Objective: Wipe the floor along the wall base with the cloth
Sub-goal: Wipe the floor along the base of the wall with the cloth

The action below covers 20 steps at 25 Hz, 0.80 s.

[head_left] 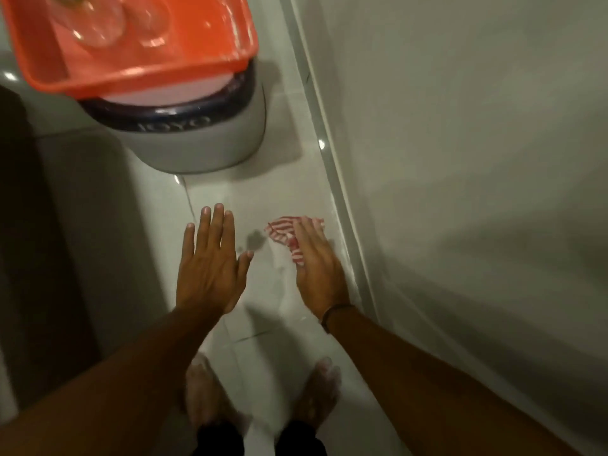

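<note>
A: Where is the cloth?

B: On the pale tiled floor, just beside the wall base. It is red and white striped, crumpled, and the right hand lies flat on top of it, pressing it down.

A: Does the hand grip it?

B: No. The fingers stretch forward over the cloth rather than curl round it; the cloth's front and left part stick out from under them. A dark band sits on that wrist.

A: And the left hand?

B: Spread wide, fingers apart, palm down, empty. Whether it touches the floor or hovers just above it cannot be told. It is left of the cloth, apart from it.

A: What else is there?

B: A small dark spot on the tile between the hands. Ahead stands a grey bucket with a dark rim, and an orange tub rests on it. Two bare feet show at the bottom, blurred.
</note>
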Each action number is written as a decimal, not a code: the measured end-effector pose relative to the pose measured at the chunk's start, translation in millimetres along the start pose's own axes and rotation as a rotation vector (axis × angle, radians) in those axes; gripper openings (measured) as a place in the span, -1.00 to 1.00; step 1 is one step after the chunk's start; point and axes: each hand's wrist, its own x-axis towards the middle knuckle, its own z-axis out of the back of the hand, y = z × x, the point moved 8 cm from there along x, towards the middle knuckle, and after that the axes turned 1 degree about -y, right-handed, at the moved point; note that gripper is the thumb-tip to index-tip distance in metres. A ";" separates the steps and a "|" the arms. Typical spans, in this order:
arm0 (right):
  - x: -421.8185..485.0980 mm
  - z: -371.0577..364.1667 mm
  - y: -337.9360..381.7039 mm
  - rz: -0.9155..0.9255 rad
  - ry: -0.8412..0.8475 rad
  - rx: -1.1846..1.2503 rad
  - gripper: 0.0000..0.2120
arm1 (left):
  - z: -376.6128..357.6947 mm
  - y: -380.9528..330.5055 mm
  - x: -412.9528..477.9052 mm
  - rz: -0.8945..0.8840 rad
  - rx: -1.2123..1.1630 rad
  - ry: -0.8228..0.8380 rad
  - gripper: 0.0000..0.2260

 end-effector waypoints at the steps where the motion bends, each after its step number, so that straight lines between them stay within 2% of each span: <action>1: 5.9 -17.2 -21.0 -0.005 0.018 -0.022 -0.42 | -22.6 -3.4 5.1 -0.011 -0.003 0.004 -0.21; 6: 103.0 -94.2 -89.9 0.116 -0.080 -0.141 -0.42 | -150.1 -9.3 74.4 -0.054 -0.055 -0.001 -0.19; 9: 171.5 -119.7 -109.2 0.168 -0.145 -0.237 -0.41 | -193.0 3.1 98.1 -0.025 -0.062 -0.199 -0.23; 12: 205.9 -132.0 -128.2 0.094 -0.262 -0.287 -0.39 | -209.1 13.7 105.9 -0.045 -0.008 -0.356 -0.25; 15: 207.6 -121.3 -134.1 0.005 -0.259 -0.226 -0.37 | -201.6 12.9 100.4 -0.056 -0.033 -0.346 -0.26; 20: 166.7 -122.8 -142.0 -0.014 -0.190 -0.244 -0.35 | -200.9 13.2 98.0 -0.050 -0.045 -0.348 -0.27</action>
